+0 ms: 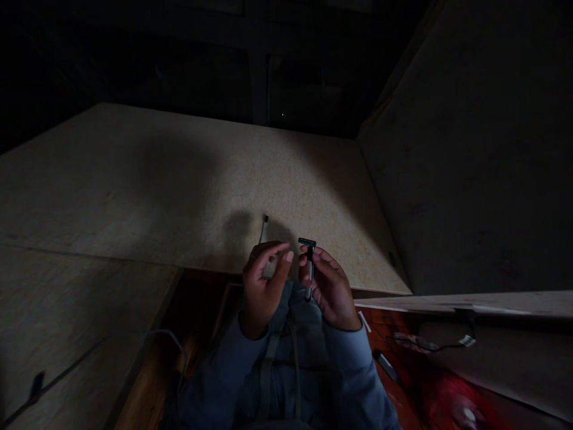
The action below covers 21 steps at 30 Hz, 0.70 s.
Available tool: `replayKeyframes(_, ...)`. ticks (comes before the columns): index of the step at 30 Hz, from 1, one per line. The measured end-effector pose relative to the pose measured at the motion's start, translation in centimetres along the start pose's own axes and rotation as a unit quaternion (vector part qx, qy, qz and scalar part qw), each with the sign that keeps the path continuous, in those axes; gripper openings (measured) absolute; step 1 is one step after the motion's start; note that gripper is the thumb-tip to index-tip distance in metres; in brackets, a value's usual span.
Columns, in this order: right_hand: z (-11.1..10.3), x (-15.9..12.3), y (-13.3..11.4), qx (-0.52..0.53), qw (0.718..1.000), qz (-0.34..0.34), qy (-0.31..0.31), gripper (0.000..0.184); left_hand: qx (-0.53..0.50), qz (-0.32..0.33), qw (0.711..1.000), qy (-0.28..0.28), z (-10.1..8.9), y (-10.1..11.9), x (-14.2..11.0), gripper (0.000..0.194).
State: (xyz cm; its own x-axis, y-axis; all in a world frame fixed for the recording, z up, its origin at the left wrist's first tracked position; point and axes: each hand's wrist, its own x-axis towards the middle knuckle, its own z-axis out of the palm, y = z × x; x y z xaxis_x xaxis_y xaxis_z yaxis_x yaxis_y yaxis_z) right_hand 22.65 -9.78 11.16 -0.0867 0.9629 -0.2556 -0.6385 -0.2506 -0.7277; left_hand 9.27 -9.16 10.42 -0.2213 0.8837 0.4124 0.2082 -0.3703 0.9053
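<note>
My right hand [333, 289] grips a razor [310, 269] by its handle, with the dark head at the top and the handle pointing down. To its left, my left hand [266, 278] is raised with thumb and fingers apart, nothing between them, close to the razor but not touching it. Behind my left hand a thin pale stick-like item with a dark tip [264, 227] lies on the table; its lower part is hidden by the hand, so its kind is unclear.
The pale speckled tabletop [179, 197] meets an upright panel [470, 149] on the right. A cable [102, 340] runs at lower left. Below on the right are a small dark-and-grey object [385, 365], a red bag-like thing [461, 400] and another cord [439, 347].
</note>
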Motion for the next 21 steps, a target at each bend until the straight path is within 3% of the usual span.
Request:
replayKeyframes(3,-1.6,-0.1,-0.9,-0.077,0.994,-0.059,0.050,0.025,0.043,-0.011,0.999,-0.020,-1.0,-1.3,0.8,0.016)
replayKeyframes(5,-3.4,-0.1,-1.4,-0.177,0.973,-0.113,0.099,0.023,0.072,-0.013,0.997,-0.036,-1.6,-2.2,1.3,0.016)
replayKeyframes(9,-8.4,0.2,-2.4,-0.381,0.873,-0.205,0.224,0.029,0.127,-0.002,0.991,-0.029,-2.4,-4.0,2.0,0.019)
replayKeyframes(14,-13.7,0.6,-4.5,-0.553,0.732,-0.228,0.325,0.040,0.212,-0.016,0.976,-0.042,-2.7,-6.3,2.7,0.024)
replayKeyframes(17,-15.1,1.3,-6.0,-0.609,0.685,-0.216,0.336,0.042,0.246,-0.020,0.968,-0.054,-2.7,-7.7,2.8,0.026)
replayKeyframes(21,-15.6,2.9,-7.0,-0.659,0.650,-0.183,0.332,0.036,0.284,-0.042,0.955,-0.075,-2.5,-9.2,2.8,0.033)
